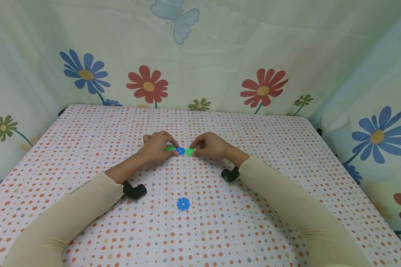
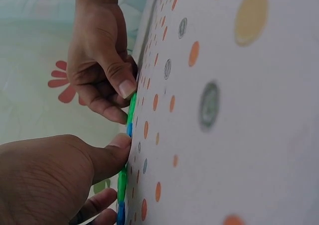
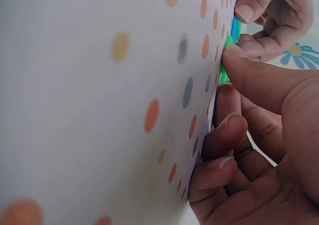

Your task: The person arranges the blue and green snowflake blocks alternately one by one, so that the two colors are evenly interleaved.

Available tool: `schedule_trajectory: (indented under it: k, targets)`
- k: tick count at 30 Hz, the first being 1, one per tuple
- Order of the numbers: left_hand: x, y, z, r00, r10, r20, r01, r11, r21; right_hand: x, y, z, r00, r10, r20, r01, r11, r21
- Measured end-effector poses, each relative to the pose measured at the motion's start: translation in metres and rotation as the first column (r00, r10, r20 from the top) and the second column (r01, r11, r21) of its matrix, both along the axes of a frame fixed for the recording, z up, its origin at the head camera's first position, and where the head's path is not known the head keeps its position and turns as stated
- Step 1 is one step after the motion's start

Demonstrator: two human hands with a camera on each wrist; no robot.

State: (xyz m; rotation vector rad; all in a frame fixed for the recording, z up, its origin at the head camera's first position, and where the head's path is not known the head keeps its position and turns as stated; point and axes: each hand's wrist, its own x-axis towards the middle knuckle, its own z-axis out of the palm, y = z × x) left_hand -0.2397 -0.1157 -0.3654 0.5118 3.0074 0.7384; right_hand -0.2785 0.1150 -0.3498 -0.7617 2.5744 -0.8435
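Note:
Small flower-shaped plastic discs lie edge to edge in a row between the two hands. My left hand (image 1: 157, 147) pinches a blue disc (image 1: 180, 151) of that row with thumb and finger, and a green disc (image 1: 169, 148) lies partly hidden under this hand. In the left wrist view, a further blue disc (image 2: 121, 214) follows the green one. My right hand (image 1: 212, 145) pinches the green disc (image 1: 189, 152) at the row's right end, which meets the blue disc. Whether those two are interlocked cannot be told.
A loose blue disc (image 1: 183, 204) lies flat on the dotted tablecloth (image 1: 200, 237), nearer the body than the hands. Black wrist-worn devices (image 1: 134, 190) jut from both sleeves. A flowered curtain (image 1: 207, 55) hangs behind and beside the table.

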Motion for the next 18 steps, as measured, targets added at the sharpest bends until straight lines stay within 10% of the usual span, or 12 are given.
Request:
schedule_trajectory:
  k: [18]
  targets:
    - [0.0005,-0.0001,0.0026,1.000,-0.001,0.009,0.001,1.000,0.008,-0.0016,-0.0013,-0.0021,1.000,-0.017,-0.008,0.017,1.000,0.004]
